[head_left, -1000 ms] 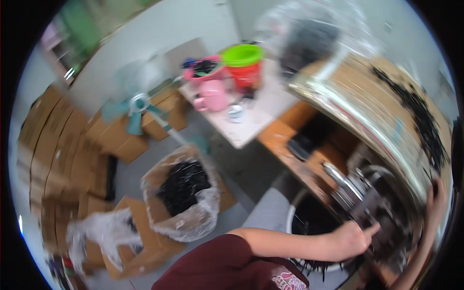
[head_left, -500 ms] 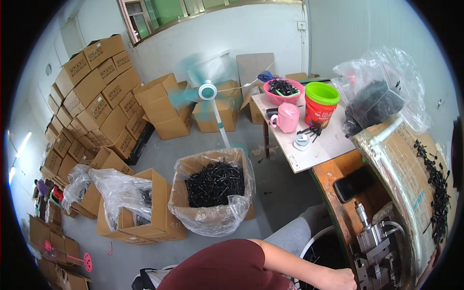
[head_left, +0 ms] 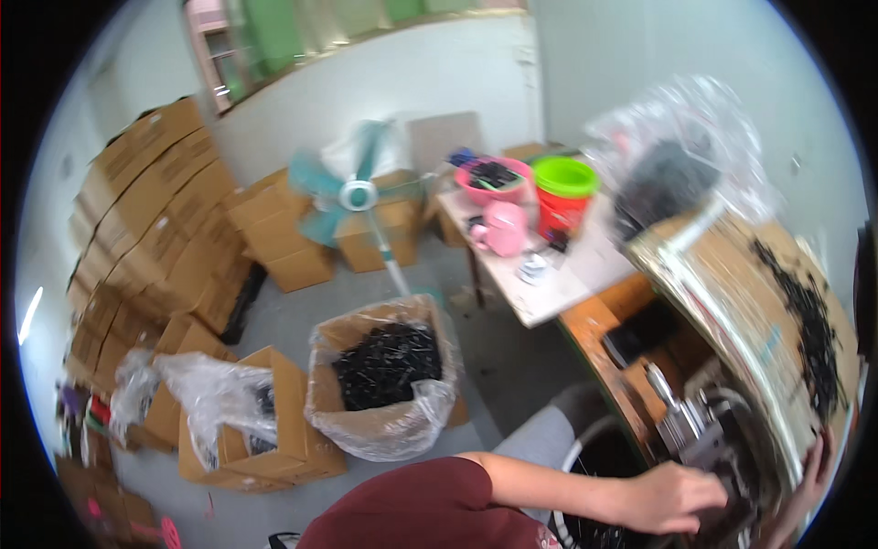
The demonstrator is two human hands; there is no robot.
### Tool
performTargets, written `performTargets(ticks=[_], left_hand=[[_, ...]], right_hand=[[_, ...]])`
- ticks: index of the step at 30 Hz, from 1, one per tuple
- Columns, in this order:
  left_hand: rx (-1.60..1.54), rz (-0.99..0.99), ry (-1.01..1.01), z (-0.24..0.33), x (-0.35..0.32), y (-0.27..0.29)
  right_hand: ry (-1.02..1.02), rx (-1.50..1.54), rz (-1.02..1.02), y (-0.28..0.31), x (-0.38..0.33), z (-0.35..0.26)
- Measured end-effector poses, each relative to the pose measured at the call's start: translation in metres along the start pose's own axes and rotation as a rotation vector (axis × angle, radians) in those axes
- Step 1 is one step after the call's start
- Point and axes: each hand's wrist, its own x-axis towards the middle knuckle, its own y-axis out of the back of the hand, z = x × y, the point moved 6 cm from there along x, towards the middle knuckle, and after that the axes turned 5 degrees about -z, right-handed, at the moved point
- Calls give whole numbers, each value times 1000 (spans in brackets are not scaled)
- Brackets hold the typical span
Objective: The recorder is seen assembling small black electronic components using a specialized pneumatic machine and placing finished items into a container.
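Note:
My left hand (head_left: 675, 499), below a maroon sleeve (head_left: 430, 499), reaches over the front of a metal fixture (head_left: 695, 425) with a micrometer-like knob (head_left: 660, 384). Its fingers are bent and close together; whatever lies in them, if anything, is hidden. My right hand (head_left: 817, 467) shows only partly at the right rim, smeared by motion. It is beside the lower end of a row of thin black parts (head_left: 809, 320) lying on a tilted cardboard sheet (head_left: 732, 265). Its grip does not show.
A black phone-like slab (head_left: 640, 334) lies in the wooden bench (head_left: 585, 320). The white table (head_left: 567, 284) holds a pink bowl (head_left: 514, 189), pink mug (head_left: 503, 229) and red-green bucket (head_left: 562, 197). A lined carton (head_left: 325, 403) of black parts, a fan (head_left: 358, 195) and stacked cartons (head_left: 174, 210) stand left.
My left hand has moved right and up, from the fixture's left side to over its front. My right hand shows more at the right rim. The whole view has shifted and blurred.

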Motion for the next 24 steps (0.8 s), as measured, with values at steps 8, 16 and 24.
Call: performTargets(ticks=[8,16,24], left_hand=[[159,165,-10,-1,29,3],[38,58,124,-2,4,-17],[36,-135,175,-10,0,-9]], right_hand=[[-37,185,61,-82,-141,-45],[-146,478,64,-85,-187,-26],[-87,259,94,-62,-194,-29]])
